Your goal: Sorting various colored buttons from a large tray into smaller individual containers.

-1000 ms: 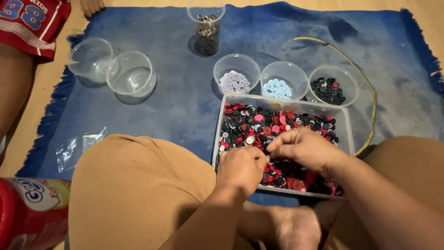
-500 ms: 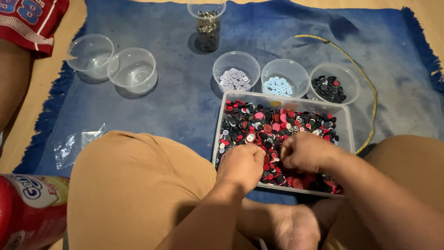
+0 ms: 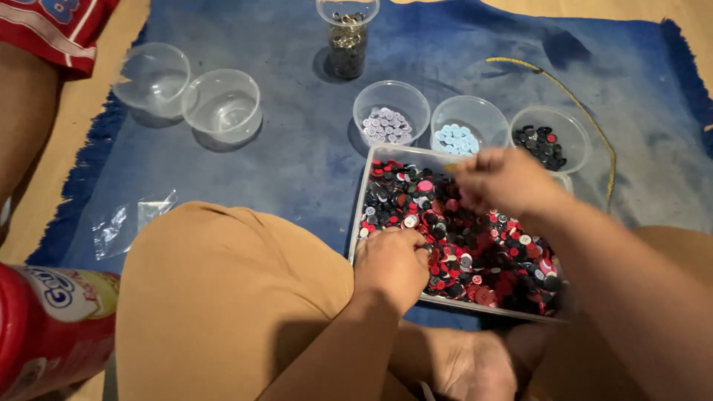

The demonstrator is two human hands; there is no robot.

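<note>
Hands sorting in a tray of buttons (image 3: pixel 475 245)
Left hand (image 3: pixel 392 261) is resting curled on buttons; right hand (image 3: pixel 503 180) is hovering blurred, grip unclear

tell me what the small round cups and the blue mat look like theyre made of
Round cups: likely clear thin plastic, glossy; the mat shows through their walls and the rims catch light. Blue mat: apparently woven fabric, matte, with a fringed edge and soft creases.

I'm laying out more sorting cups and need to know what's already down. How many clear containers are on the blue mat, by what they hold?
Empty round cups: 2
Cups with sorted buttons, pale grey, light blue, black: 3
Tall cup of dark small pieces: 1
Rectangular tray of mixed buttons: 1
Total: 7
</note>
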